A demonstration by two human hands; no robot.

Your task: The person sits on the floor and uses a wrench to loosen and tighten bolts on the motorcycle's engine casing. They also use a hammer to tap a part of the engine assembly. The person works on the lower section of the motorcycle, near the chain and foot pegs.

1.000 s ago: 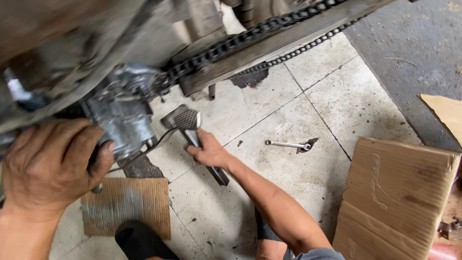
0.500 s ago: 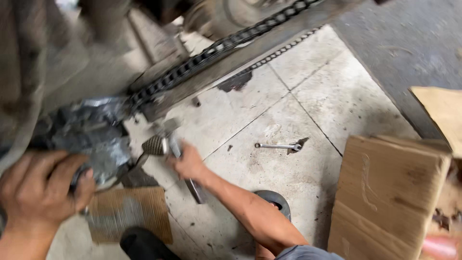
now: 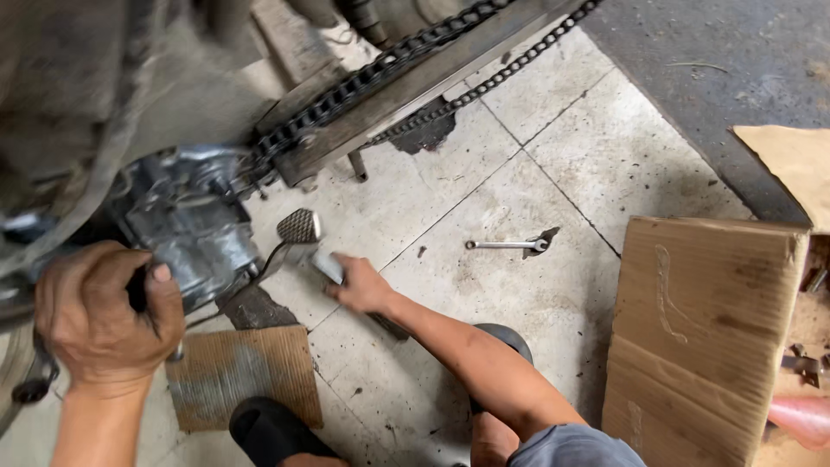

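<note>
Pale tiled floor, stained and gritty, giving way to darker asphalt at top right. Seen from the head camera: overhead and to the left, a motorcycle on its stand, with drive chain running along the swingarm and grey engine case low at left, still mounted and closed as far as visible. Left hand clenched in a full fist around a dark handle, thumb laid over it, pressed close against the case; working end hidden. Right hand down near the floor, fingers wrapped tight around a pale metal tool, blurred, kind not readable, its tip just beside the cross-hatched pedal on a thin bent arm. Small wrench lying untouched on the tiles, well apart from both hands. Judging by this: loosening or knocking at the case underway, nothing yet off or set aside. Room: open tiles between right forearm and wrench; tight on the left under the frame and chain; corrugated pad and black sandal just below the hands; big cardboard box closing off the right.
</note>
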